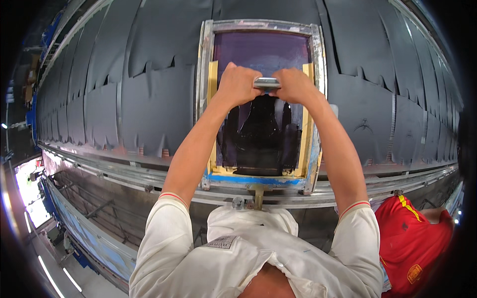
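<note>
1. Black ink (258,136) lies wet and shiny inside the frame (205,74), on its purple screen (258,47). The ink covers the lower half of the screen. The upper half is bare.
2. The frame is metal, with yellow tape (212,74) along its inner sides and blue tape (248,179) along its near edge. It lies flat on the long table (149,164), on top of the dark cloth pieces.
3. The squeegee (266,83) sits across the middle of the screen, at the top edge of the ink. Only a short grey bit of its handle shows between the two hands.
4. The left hand (237,84) is wrapped tight around the left end of the squeegee handle. Its fingers are curled shut on it.
5. The right hand (294,85) grips the right end the same way, fingers closed around the handle. The two hands are very near each other, with just the grey bit between them.
6. Both arms reach straight out over the frame. The sleeves are white with a thin red edge.
7. Dark grey cloth pieces (154,99) lie in rows all over the table, to the left and right of the frame.
8. A metal rail (124,174) runs along the near side of the table, just below the frame.
9. Another person in a red shirt (407,238) is at the lower right, below the table edge.
</note>
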`<move>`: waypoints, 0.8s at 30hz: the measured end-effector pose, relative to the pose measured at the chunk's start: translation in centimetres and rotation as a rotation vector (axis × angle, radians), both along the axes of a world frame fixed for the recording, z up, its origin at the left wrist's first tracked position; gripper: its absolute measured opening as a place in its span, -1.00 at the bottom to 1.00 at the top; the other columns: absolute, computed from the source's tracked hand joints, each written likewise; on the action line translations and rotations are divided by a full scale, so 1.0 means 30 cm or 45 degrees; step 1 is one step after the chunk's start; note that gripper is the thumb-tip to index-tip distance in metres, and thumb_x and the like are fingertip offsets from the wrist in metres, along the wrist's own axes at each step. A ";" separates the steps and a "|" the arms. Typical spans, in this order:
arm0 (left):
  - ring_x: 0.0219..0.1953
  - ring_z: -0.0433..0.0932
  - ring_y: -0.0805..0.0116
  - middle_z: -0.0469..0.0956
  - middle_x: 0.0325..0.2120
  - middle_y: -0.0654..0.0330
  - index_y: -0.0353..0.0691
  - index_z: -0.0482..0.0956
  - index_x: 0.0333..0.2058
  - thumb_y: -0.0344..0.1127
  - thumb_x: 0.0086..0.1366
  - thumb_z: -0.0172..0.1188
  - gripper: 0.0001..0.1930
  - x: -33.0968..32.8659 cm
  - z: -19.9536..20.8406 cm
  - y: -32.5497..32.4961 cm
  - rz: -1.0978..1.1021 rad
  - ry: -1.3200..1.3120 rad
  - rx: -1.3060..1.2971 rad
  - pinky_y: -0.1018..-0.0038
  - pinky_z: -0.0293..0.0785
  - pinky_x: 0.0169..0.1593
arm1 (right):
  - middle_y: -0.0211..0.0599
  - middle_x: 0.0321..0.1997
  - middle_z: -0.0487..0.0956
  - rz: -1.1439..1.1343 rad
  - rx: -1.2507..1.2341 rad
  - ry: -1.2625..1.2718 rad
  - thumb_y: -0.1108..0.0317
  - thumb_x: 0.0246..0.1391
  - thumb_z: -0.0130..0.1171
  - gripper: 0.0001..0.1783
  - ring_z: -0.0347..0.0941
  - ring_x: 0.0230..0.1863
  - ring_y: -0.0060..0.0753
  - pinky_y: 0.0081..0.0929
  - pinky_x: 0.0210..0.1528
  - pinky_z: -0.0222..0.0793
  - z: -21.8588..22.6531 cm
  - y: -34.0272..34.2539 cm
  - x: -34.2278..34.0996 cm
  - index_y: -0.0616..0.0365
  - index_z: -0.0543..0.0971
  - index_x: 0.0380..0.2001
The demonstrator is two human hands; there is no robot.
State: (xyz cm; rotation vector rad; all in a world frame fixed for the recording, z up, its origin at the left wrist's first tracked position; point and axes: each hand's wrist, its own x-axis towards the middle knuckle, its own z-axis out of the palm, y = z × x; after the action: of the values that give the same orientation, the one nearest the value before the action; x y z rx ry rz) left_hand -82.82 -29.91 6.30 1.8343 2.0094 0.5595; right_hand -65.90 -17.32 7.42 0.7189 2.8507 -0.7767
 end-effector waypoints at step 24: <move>-0.30 0.64 0.20 0.65 -0.47 0.28 0.01 0.68 -0.52 -0.18 0.07 0.41 -0.89 0.153 0.041 -0.240 -0.075 0.105 0.118 0.16 0.33 -0.13 | 0.06 -0.19 0.70 -1.376 0.006 0.472 0.12 0.32 0.16 -0.63 0.62 -0.13 0.17 -0.08 0.02 0.48 -0.153 -0.077 0.491 0.13 0.61 0.02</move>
State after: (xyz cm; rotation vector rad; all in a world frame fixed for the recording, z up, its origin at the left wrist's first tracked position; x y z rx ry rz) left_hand -78.25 -37.12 7.54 1.9950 2.0052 0.5781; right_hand -51.16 -19.62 2.83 2.3890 2.5533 -1.0564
